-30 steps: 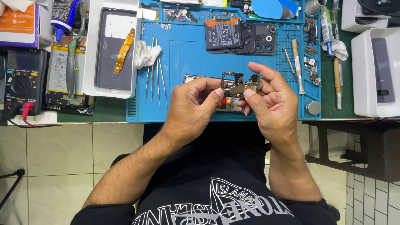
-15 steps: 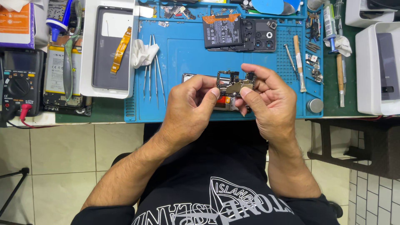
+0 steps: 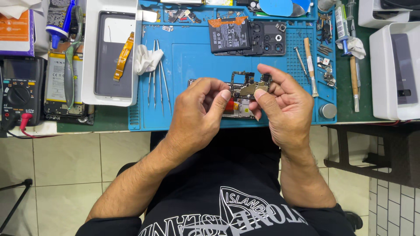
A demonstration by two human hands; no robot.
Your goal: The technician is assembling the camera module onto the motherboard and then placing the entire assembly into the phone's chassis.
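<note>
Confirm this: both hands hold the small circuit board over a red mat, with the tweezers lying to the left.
Not quite: the mat is blue, not red, as the head view shows. Both the left hand and right hand do hold the circuit board, and the tweezers lie left.

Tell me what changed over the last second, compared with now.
Very little. Both hands sit slightly lower in the view, probably from a small head movement. The left hand and right hand stay together over the blue mat, fingers pinching the small circuit board. Nothing was picked up or let go. The tweezers and battery lie as before.
</note>
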